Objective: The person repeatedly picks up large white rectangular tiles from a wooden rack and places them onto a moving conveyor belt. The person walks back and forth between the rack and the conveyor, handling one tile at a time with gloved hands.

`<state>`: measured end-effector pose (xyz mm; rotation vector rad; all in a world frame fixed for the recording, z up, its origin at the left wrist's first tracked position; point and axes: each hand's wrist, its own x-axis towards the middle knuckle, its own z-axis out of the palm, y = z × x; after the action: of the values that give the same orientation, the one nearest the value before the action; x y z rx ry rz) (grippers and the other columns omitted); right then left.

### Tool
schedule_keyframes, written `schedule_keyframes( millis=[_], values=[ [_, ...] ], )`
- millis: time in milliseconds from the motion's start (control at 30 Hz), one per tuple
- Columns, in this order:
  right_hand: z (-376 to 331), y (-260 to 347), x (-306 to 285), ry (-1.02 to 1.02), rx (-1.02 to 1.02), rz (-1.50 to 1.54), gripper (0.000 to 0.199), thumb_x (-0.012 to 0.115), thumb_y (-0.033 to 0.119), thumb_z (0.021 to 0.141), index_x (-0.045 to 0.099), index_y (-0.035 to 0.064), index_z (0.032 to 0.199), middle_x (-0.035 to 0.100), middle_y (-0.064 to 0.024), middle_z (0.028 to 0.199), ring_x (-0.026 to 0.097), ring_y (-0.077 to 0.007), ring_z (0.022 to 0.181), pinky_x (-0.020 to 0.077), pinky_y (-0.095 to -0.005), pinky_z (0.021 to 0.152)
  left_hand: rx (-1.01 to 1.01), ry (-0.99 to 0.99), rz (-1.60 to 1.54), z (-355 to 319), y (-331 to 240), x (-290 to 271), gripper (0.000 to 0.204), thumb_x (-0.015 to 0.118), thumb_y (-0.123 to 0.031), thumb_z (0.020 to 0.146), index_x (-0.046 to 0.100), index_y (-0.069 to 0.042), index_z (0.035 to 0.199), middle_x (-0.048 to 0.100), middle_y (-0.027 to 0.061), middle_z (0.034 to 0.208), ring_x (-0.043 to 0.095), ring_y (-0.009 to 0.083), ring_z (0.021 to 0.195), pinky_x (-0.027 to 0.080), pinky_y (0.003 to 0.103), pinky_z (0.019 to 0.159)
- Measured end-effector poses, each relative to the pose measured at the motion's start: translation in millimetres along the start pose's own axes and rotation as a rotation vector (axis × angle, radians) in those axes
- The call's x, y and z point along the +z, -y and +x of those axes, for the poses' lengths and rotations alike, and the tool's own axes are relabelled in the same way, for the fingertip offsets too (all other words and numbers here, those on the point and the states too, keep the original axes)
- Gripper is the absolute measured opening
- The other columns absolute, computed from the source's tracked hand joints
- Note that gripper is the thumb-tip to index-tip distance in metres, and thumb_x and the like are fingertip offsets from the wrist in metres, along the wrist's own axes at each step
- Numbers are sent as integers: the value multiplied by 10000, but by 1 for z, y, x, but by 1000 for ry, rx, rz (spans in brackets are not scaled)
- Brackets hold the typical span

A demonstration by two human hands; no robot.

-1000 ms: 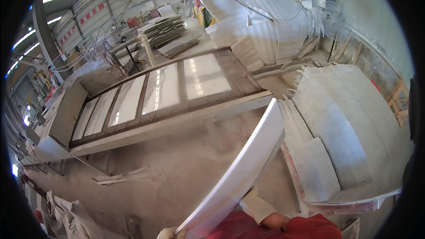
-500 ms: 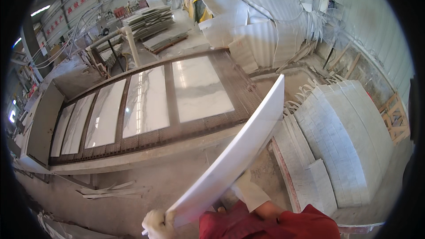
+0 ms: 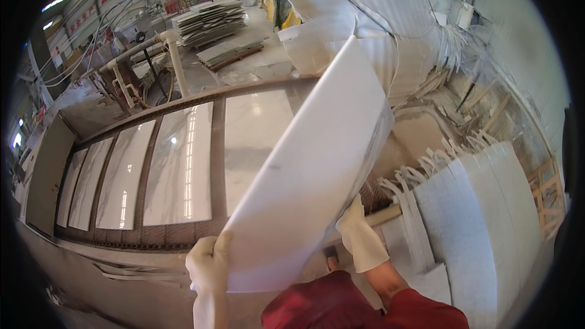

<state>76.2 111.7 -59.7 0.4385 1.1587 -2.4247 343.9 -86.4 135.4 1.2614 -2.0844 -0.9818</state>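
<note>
A white marble slab [image 3: 311, 176] with faint grey veining is held tilted in front of me, its far end raised over the conveyor. Gloved in off-white, my left hand [image 3: 207, 262] is closed round the near left corner, thumb over the upper face. On the slab's right edge, my right hand [image 3: 353, 222] grips from the side; its fingers are partly hidden behind the slab. Several polished marble slabs [image 3: 183, 164] lie in a row on the brown conveyor bed [image 3: 218, 146]. The held slab covers part of the rightmost one.
To my right stands a large stack of pale slabs [image 3: 475, 219] with white straps. Crumpled white foam sheeting [image 3: 329, 18] hangs beyond the conveyor. Farther back are stacked slabs [image 3: 210, 23] and pipes [image 3: 177, 64]. Thin strips [image 3: 140, 274] lie on the floor at left.
Both hands have lifted the slab up and forward, and its broad white face has turned into view. Its far end has moved from beside the conveyor to over its right part.
</note>
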Motion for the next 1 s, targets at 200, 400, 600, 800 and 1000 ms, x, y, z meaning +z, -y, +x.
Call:
schedule_keyframes(
  millis=[200,400,600,800,1000],
  values=[
    [91,89,31,-232,74,-390,632,405,491,1017,393,60,1479,481,-113,1458,471,-240,1316,385,-373,1091,-249,116,41,52,-78,108,478,574,-445,917,737,-1,982,715,201,858,691,296,813,527,398,802],
    [195,176,25,-361,162,-462,642,513,547,967,575,-8,1283,581,-64,987,504,-173,884,422,-351,787,-479,224,32,81,-81,231,459,608,-443,905,734,-20,1029,712,156,891,661,254,847,514,376,790],
    [282,185,5,-307,215,-658,722,576,507,938,445,-21,1413,462,-174,1435,430,-250,1275,343,-393,1039,-703,232,-173,81,-36,325,497,638,-469,870,731,-39,1100,726,202,1028,694,338,982,525,412,885],
    [339,181,-12,-299,186,-737,747,572,503,937,414,-39,1427,447,-184,1448,434,-279,1290,340,-417,1055,-630,239,-184,84,-35,365,475,619,-494,896,731,-37,962,714,125,840,685,296,771,531,421,717],
    [360,192,0,-278,189,-856,778,560,519,938,384,-42,1447,375,-200,1506,371,-300,1365,297,-429,1109,-639,208,-174,78,-55,390,543,563,-549,920,710,-33,999,685,121,826,661,264,769,518,399,693]
  ],
)
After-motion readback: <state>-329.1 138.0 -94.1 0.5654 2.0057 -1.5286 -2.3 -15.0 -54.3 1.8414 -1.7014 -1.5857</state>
